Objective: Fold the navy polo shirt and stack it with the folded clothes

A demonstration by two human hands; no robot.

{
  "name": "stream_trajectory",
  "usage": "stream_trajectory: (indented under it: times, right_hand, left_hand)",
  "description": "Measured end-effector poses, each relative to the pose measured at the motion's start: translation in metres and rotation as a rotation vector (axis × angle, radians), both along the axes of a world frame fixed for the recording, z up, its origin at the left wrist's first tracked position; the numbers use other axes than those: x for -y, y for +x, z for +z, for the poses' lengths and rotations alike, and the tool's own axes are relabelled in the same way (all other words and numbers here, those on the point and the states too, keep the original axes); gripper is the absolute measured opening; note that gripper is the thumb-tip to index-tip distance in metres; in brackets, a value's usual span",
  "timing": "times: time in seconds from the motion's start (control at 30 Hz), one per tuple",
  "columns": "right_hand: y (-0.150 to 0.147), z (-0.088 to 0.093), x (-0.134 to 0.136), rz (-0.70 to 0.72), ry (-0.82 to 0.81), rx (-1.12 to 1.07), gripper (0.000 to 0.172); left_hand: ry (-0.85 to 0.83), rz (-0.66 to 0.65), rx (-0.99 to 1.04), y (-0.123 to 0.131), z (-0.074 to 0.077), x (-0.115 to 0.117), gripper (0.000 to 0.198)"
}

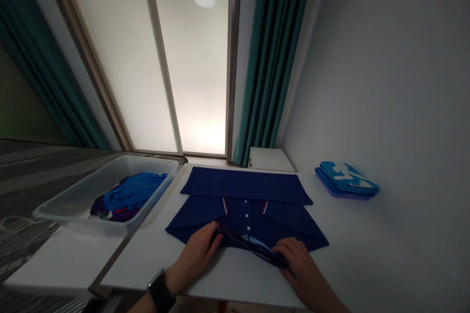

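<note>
A navy polo shirt (246, 183) lies on the white table (235, 276), its far part folded over toward me in a straight band. White buttons and two striped sleeve edges show below that band. My left hand (203, 245) pinches the left end of the shirt's collar edge. At the collar's right end, my right hand (295, 259) closes its fingers on the dark fabric. Between my hands the collar edge is slightly raised, and a light blue inner patch shows there. A dark watch is on my left wrist.
To the left stands a clear plastic bin (110, 166) with crumpled blue and purple clothes (134, 193) in it. A stack of folded blue clothes (347, 178) sits at the table's right, near the wall. A white cabinet (270, 160) stands behind the table.
</note>
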State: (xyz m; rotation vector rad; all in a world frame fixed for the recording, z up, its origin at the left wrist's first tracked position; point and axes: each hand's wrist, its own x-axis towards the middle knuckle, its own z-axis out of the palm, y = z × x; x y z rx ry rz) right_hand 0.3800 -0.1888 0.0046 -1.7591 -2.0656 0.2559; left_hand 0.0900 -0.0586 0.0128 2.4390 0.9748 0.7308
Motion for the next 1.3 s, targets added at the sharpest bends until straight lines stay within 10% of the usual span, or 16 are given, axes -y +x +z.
stream_trajectory:
  times: [0.3,0.5,1.3]
  right_hand:
    - [0.008,-0.047,-0.026,-0.258,0.234,-0.011,0.044]
    - [0.001,-0.027,-0.048,-0.363,0.101,0.042,0.049]
    - [0.002,-0.014,-0.059,-0.349,0.052,0.304,0.040]
  left_hand:
    - [0.051,0.220,-0.384,0.014,0.000,-0.014,0.026]
    - [0.001,0.270,-0.449,0.025,0.015,-0.024,0.032]
    - [0.092,0.061,-0.335,0.001,-0.008,-0.025,0.023]
